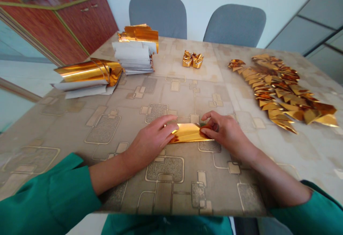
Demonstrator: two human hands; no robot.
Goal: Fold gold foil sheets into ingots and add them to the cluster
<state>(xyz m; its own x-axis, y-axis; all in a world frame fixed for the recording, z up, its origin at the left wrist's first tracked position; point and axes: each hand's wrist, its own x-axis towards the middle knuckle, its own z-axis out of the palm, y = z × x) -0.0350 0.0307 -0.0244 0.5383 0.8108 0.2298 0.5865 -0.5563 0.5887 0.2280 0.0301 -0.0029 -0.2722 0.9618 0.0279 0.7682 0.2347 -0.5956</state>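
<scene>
A folded strip of shiny gold foil paper (pixel 187 132) lies flat on the table in front of me, its long side running left to right. My left hand (pixel 154 135) covers the strip's left end, thumb and fingers closed on it, with the index finger raised a little off the paper. At the other end, my right hand (pixel 223 131) pinches the foil between thumb and bent fingers near the top right corner. Both end edges are partly hidden under my fingers.
Two folded gold foil pieces (pixel 193 59) stand at the back middle. Interlinked folded foil chains (pixel 278 88) spread over the right side. At the left are a rolled gold foil bundle (pixel 88 74) and a paper stack (pixel 135 58). Two grey chairs (pixel 158 15) stand behind the patterned table (pixel 166 199).
</scene>
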